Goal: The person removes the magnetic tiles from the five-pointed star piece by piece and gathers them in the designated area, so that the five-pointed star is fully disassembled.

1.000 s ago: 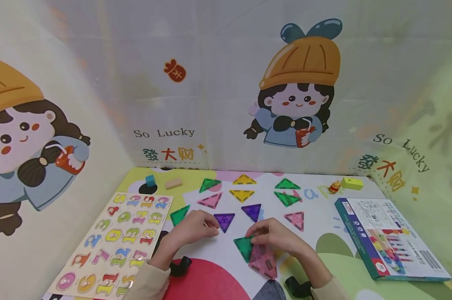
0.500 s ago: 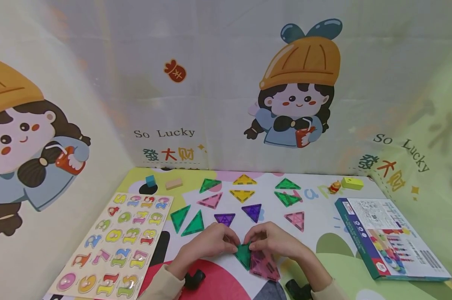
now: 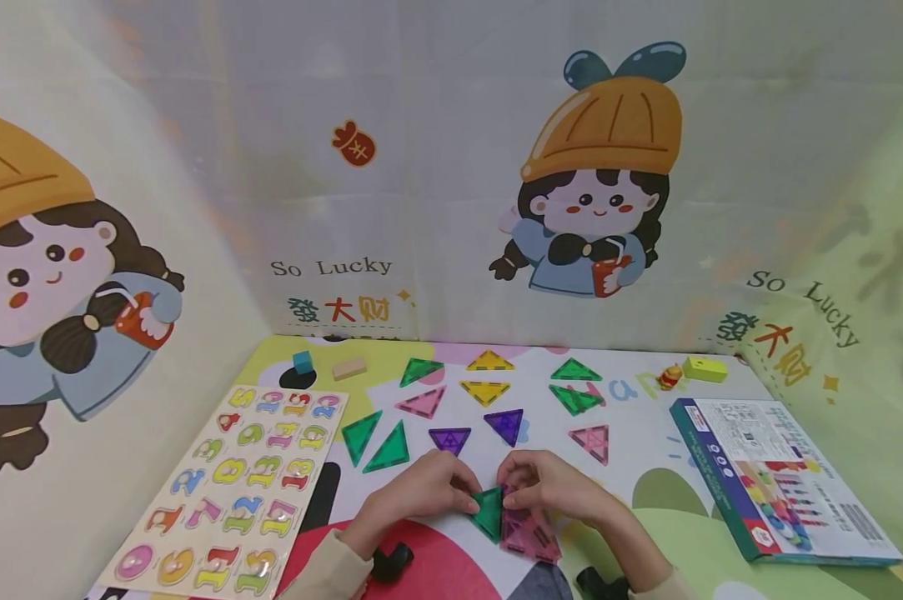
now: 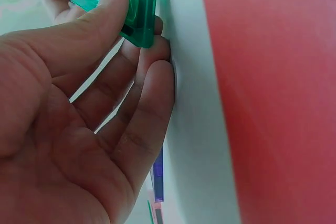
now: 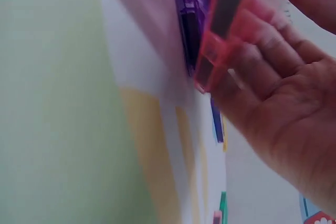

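My left hand (image 3: 424, 490) pinches the left corner of a green triangular magnetic tile (image 3: 489, 514). In the left wrist view, the thumb lies on that green tile (image 4: 139, 9) and fingers are behind it. Against its right side stands a pink tile piece (image 3: 529, 537), the upper part of which my right hand (image 3: 552, 485) grips. The right wrist view shows the translucent pink tile (image 5: 226, 30) in front of the fingers, with a purple tile (image 5: 190, 30) beside it. How these tiles join is partly hidden by the hand.
Several triangular tiles lie beyond the hands, including a purple one (image 3: 505, 426), a yellow one (image 3: 484, 392) and a pink one (image 3: 592, 443). A number puzzle board (image 3: 229, 492) lies left, a boxed toy (image 3: 785, 479) right. Small blocks and a figurine (image 3: 669, 377) sit at the back.
My left hand has come right and toward me, from beside the green and purple tiles, and taken the green tile's corner. My right hand has shifted off the green tile onto the pink piece.
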Tool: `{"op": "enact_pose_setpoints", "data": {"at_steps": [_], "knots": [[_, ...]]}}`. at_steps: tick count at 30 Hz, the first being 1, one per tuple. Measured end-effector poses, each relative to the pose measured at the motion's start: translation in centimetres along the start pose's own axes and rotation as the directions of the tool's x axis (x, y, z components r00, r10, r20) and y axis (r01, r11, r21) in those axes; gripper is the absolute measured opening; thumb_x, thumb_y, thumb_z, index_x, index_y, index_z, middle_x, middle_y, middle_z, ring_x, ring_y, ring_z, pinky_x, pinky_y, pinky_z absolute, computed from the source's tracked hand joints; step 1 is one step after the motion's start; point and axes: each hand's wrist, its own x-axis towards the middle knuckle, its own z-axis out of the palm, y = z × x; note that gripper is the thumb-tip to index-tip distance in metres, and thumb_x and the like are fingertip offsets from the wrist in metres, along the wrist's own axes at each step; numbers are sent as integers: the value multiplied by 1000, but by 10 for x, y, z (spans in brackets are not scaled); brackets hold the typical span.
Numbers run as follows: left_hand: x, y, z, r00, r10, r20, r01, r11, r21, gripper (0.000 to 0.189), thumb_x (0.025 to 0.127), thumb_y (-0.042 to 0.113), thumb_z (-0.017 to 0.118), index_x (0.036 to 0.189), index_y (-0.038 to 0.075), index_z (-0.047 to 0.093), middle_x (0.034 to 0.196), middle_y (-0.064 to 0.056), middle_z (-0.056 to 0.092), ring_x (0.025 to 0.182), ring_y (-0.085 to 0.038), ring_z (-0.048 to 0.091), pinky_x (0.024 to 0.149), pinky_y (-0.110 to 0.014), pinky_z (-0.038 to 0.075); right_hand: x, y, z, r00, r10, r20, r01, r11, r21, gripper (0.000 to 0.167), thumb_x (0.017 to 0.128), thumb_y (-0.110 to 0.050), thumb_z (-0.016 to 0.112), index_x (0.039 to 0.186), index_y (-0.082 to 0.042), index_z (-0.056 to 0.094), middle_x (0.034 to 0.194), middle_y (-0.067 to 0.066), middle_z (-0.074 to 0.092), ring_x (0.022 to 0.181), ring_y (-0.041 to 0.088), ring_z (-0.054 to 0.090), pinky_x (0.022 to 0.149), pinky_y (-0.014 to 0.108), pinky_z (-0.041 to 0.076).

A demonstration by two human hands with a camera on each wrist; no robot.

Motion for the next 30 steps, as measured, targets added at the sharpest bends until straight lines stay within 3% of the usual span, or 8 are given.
{"op": "enact_pose_setpoints", "data": {"at_steps": [4,12,19,25,30], "knots": [[-1,0,0,1000,-13,-8,13,1000,8,7,83,21,80,90,22,80,85,16,74,80,4,60,77,-18,49,-5,2,-1,1000,19,-17,-20,999,-44,21,88,-17,72,103,-5,67,87,2,69,79,12,62,69,25,50],[-1,0,1,999,-20,-34,21,1000,18,4,83,22,80,87,22,79,80,17,72,75,2,59,72,-19,48,-12,5,-7,999,36,-24,-37,998,-41,21,88,-20,73,102,-5,67,87,3,68,78,13,60,70,26,49],[-1,1,1,987,-87,-138,90,996,13,10,84,24,79,91,17,79,74,14,68,72,-3,57,66,-21,47,-20,15,-17,998,41,-37,-43,998,-39,23,89,-21,73,103,-4,66,88,3,67,80,15,61,69,27,52],[0,2,6,968,-119,-221,145,984,104,16,83,26,80,95,16,77,70,11,58,69,-7,51,65,-23,41,-25,17,-21,998,48,-31,-49,998,-38,26,90,-22,72,107,-4,65,96,5,68,89,20,63,74,28,53],[-1,9,7,961,-115,-251,158,974,160,16,83,25,79,96,17,76,69,9,54,68,-8,48,63,-23,39,-28,14,-23,994,57,-96,-67,993,-100,27,87,-24,75,105,-6,68,96,5,66,88,20,59,74,30,49]]}}
